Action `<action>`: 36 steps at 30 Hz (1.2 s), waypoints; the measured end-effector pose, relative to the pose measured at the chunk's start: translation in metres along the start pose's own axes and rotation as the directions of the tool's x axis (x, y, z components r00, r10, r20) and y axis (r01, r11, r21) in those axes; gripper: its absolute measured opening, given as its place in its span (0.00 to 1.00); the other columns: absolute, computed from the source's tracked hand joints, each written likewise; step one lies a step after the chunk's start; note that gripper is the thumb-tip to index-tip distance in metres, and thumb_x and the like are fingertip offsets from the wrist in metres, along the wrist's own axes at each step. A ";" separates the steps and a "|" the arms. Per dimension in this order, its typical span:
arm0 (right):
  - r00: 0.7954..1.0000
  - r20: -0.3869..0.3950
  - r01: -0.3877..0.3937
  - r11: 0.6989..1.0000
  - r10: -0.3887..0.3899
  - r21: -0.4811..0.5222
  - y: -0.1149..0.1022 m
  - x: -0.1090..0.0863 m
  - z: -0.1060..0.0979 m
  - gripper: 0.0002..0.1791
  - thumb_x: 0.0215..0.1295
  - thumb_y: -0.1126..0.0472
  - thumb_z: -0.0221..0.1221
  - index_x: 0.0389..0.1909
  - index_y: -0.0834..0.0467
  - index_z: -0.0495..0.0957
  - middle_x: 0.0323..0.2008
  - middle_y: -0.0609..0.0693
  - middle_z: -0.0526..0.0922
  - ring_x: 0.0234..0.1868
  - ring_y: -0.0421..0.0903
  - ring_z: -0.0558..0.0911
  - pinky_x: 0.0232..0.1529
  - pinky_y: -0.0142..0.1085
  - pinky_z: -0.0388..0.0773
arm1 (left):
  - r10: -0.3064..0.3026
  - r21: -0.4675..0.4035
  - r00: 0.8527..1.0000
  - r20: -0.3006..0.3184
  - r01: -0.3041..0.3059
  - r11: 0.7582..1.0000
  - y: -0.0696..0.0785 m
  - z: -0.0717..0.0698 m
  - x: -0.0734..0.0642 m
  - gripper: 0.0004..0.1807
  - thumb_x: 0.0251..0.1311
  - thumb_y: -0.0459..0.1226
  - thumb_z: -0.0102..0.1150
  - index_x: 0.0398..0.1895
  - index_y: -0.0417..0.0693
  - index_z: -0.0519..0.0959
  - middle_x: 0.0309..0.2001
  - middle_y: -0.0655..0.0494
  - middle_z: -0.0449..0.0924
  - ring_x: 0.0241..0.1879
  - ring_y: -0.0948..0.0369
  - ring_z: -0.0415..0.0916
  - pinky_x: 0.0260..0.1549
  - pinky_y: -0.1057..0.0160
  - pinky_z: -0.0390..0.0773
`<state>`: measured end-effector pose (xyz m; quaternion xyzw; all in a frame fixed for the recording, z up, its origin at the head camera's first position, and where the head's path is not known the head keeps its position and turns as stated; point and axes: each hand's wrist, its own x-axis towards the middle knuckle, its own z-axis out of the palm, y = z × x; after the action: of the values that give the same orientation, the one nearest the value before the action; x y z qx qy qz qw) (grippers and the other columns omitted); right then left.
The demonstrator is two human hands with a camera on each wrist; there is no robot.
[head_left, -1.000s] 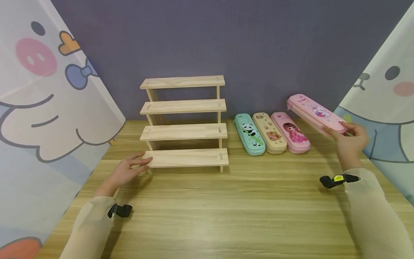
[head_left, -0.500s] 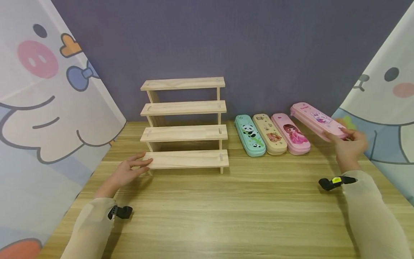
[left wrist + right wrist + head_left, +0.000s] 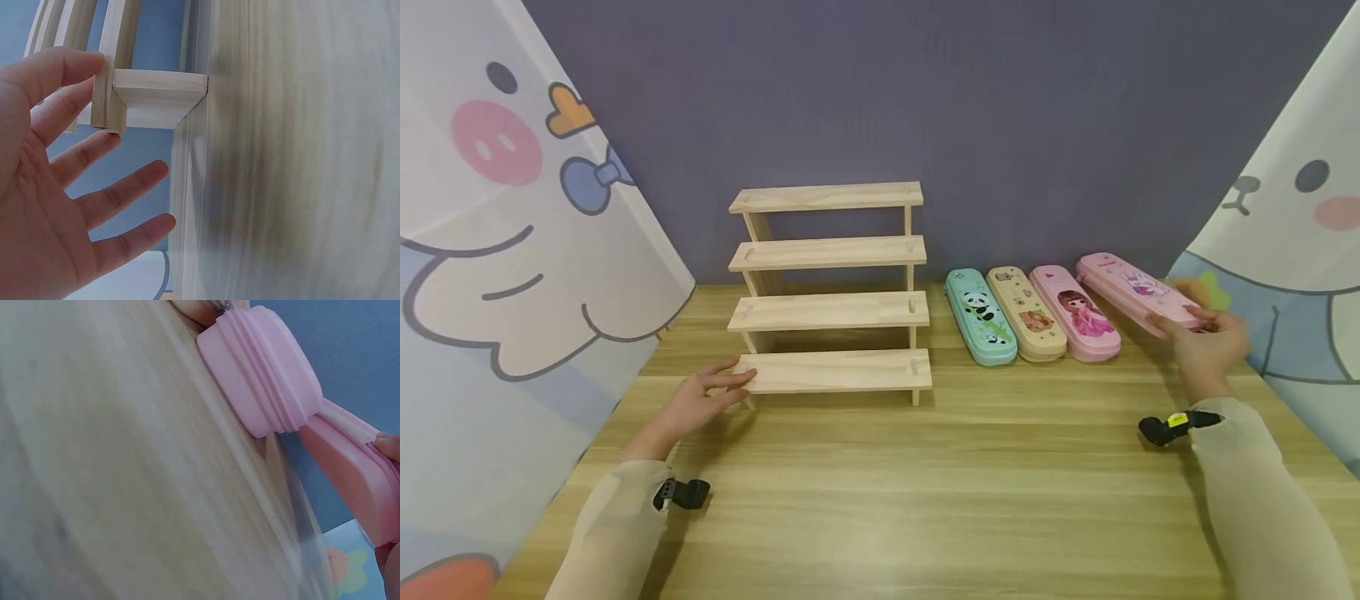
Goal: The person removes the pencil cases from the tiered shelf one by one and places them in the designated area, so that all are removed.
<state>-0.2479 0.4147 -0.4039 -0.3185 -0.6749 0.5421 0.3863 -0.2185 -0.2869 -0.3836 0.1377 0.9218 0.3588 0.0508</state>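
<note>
In the head view my right hand [image 3: 1212, 348] grips the near end of a pink pencil case [image 3: 1138, 292] with a white rabbit picture. Thumb and fingers hold its sides at the right edge of the right wrist view, where the case slants low over the table. Left of it lies another pink pencil case [image 3: 1077, 312] with a doll picture. My left hand [image 3: 694, 402] touches the left end of the lowest board of a four-step wooden rack [image 3: 835, 372]. In the left wrist view its thumb and index finger lie against the board [image 3: 109, 94], other fingers spread.
A cream pencil case [image 3: 1027, 312] and a mint panda pencil case [image 3: 981, 317] lie side by side right of the rack. Behind stands a dark blue-grey wall [image 3: 1000, 125]. Cartoon-printed panels flank the wood-grain table [image 3: 865, 492].
My right hand has lowered the rabbit pencil case towards the table, beside the doll one. My left hand stays at the rack. The head view has shifted slightly.
</note>
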 end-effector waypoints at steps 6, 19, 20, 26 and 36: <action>1.000 0.011 0.019 0.999 -0.018 -0.044 0.004 -0.001 0.001 0.22 0.43 0.60 0.79 0.25 0.32 0.78 0.32 0.34 0.67 0.32 0.28 0.67 0.30 0.18 0.64 | -0.004 -0.005 1.000 0.001 0.004 1.000 0.001 -0.002 0.001 0.26 0.69 0.45 0.60 0.65 0.42 0.75 0.75 0.36 0.52 0.72 0.30 0.44 0.62 0.26 0.52; 0.989 0.126 0.099 0.977 -0.076 -0.191 0.015 -0.004 0.004 0.23 0.49 0.57 0.75 0.31 0.37 0.69 0.36 0.35 0.60 0.37 0.27 0.58 0.42 0.26 0.55 | -0.015 -0.014 1.000 -0.001 0.015 1.000 0.002 0.000 -0.001 0.25 0.69 0.45 0.60 0.65 0.42 0.75 0.76 0.36 0.52 0.72 0.30 0.43 0.62 0.27 0.51; 0.987 0.145 0.105 0.972 -0.075 -0.211 0.014 -0.004 0.004 0.21 0.50 0.56 0.75 0.36 0.40 0.71 0.36 0.35 0.60 0.37 0.27 0.57 0.43 0.26 0.56 | -0.015 -0.015 1.000 -0.004 0.015 1.000 0.002 -0.001 0.000 0.25 0.69 0.45 0.60 0.65 0.42 0.75 0.76 0.36 0.52 0.72 0.30 0.43 0.62 0.27 0.51; 0.955 0.296 0.080 0.941 0.023 -0.329 0.009 -0.004 -0.001 0.51 0.54 0.53 0.72 0.72 0.65 0.55 0.45 0.44 0.63 0.40 0.32 0.60 0.46 0.28 0.61 | -0.010 0.009 1.000 -0.005 0.010 1.000 0.004 -0.002 0.003 0.25 0.70 0.45 0.59 0.65 0.43 0.75 0.75 0.37 0.53 0.72 0.31 0.44 0.63 0.27 0.51; 0.876 0.477 0.125 0.926 0.065 -0.356 0.004 -0.005 -0.009 0.60 0.58 0.50 0.70 0.75 0.71 0.40 0.69 0.71 0.54 0.61 0.62 0.60 0.68 0.48 0.58 | 0.000 0.017 1.000 -0.002 0.000 1.000 0.001 -0.002 0.003 0.25 0.70 0.45 0.59 0.65 0.42 0.75 0.75 0.36 0.53 0.72 0.31 0.44 0.62 0.27 0.52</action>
<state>-0.2370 0.4157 -0.4076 -0.2313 -0.8454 0.4584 0.1469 -0.2216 -0.2869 -0.3817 0.1380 0.9248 0.3513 0.0486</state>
